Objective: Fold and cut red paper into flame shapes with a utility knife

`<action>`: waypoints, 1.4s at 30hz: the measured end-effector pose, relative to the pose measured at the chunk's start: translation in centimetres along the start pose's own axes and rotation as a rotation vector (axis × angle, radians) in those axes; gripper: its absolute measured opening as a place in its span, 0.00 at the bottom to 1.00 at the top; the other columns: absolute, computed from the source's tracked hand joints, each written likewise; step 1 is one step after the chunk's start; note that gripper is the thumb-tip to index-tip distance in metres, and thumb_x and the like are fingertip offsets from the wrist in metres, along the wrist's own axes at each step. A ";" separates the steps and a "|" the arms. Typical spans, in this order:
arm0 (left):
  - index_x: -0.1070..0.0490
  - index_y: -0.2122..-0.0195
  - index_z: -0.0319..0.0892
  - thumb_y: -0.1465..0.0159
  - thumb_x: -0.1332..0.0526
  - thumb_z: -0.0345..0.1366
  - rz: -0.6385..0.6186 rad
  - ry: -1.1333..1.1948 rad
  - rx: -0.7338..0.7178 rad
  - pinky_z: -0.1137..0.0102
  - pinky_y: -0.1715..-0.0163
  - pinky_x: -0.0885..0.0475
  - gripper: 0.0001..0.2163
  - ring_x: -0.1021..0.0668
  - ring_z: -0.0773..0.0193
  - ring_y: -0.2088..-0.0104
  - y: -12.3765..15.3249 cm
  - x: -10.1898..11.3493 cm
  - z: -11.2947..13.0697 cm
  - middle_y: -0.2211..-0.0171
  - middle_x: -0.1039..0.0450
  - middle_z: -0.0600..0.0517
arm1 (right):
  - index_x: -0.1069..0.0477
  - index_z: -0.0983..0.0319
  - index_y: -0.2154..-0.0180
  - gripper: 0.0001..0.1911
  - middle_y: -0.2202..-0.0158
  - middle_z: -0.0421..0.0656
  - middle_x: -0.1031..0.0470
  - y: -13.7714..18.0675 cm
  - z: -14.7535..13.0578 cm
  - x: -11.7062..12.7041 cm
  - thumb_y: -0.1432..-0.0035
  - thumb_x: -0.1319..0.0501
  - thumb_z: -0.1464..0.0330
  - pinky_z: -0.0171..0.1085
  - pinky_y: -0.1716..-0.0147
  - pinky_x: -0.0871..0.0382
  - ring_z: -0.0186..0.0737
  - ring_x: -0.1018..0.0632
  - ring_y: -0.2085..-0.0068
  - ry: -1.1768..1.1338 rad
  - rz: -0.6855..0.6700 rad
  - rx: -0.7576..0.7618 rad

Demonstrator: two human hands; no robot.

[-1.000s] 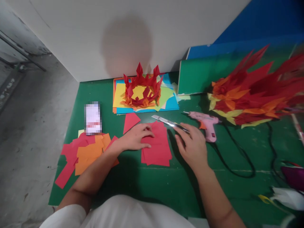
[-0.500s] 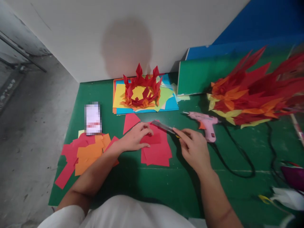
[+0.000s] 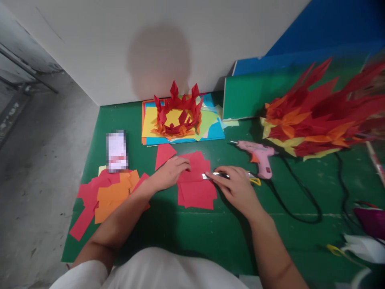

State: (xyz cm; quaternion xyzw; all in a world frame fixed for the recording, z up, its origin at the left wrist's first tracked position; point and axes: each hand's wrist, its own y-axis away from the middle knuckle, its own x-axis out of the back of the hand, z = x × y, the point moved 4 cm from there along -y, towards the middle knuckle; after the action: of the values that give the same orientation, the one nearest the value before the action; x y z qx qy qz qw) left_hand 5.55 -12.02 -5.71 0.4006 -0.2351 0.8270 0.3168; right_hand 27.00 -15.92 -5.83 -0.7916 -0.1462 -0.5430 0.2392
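Note:
A small stack of red paper sheets (image 3: pixel 197 192) lies on the green table (image 3: pixel 192 233) in front of me. My left hand (image 3: pixel 170 173) presses down on the stack's left part, fingers curled over a folded red piece. My right hand (image 3: pixel 236 186) grips a utility knife (image 3: pixel 210 176) with a yellow end, its blade lying low across the right edge of the red paper.
A pink glue gun (image 3: pixel 258 154) with a black cord lies right of my hand. A red paper crown (image 3: pixel 177 114) sits on coloured sheets at the back. Red and orange scraps (image 3: pixel 105 196) lie left, beside a phone (image 3: pixel 116 151). A large flame-like paper piece (image 3: pixel 319 116) fills the right.
My right hand brought the knife from raised and pointing away down onto the red paper, blade now low and near flat. My left hand stayed on the stack.

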 end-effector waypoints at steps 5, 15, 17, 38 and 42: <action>0.28 0.58 0.40 0.31 0.52 0.30 0.018 0.016 0.011 0.62 0.49 0.31 0.12 0.26 0.60 0.52 -0.2 -0.3 -0.4 0.54 0.27 0.46 | 0.26 0.49 0.51 0.20 0.59 0.44 0.27 0.1 0.2 -0.3 0.38 0.47 0.73 0.43 0.59 0.40 0.42 0.31 0.57 -0.018 0.006 0.000; 0.26 0.60 0.41 0.32 0.49 0.30 0.045 0.086 0.051 0.64 0.49 0.30 0.11 0.24 0.62 0.53 -0.4 -0.1 -0.4 0.56 0.26 0.47 | 0.25 0.50 0.53 0.19 0.62 0.44 0.28 0.3 0.4 0.1 0.37 0.48 0.73 0.41 0.63 0.42 0.41 0.30 0.59 -0.067 0.006 0.036; 0.26 0.60 0.41 0.33 0.48 0.30 0.043 0.094 0.050 0.64 0.50 0.30 0.10 0.24 0.62 0.53 -0.4 -0.1 -0.4 0.56 0.26 0.47 | 0.26 0.49 0.53 0.19 0.62 0.44 0.29 0.5 0.5 0.0 0.37 0.48 0.73 0.40 0.63 0.42 0.40 0.30 0.60 -0.071 -0.001 0.035; 0.25 0.61 0.40 0.33 0.46 0.30 0.046 0.148 0.044 0.64 0.53 0.31 0.10 0.24 0.62 0.55 -0.5 -0.2 -0.8 0.57 0.26 0.46 | 0.26 0.50 0.52 0.18 0.65 0.44 0.29 0.4 -0.3 0.2 0.36 0.49 0.71 0.38 0.67 0.43 0.39 0.30 0.63 -0.066 -0.019 0.102; 0.24 0.60 0.41 0.33 0.46 0.30 0.035 0.152 0.049 0.64 0.52 0.31 0.10 0.24 0.62 0.55 -0.5 -0.1 -0.9 0.57 0.26 0.47 | 0.27 0.52 0.51 0.18 0.65 0.45 0.28 0.0 -0.8 0.0 0.36 0.49 0.72 0.38 0.67 0.43 0.39 0.30 0.62 -0.062 -0.025 0.133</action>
State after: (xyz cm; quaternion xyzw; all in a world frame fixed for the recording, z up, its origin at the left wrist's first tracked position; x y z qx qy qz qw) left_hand 5.55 -11.15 -6.24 0.3403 -0.1971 0.8659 0.3090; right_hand 26.41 -16.32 -5.56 -0.7884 -0.1990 -0.5104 0.2800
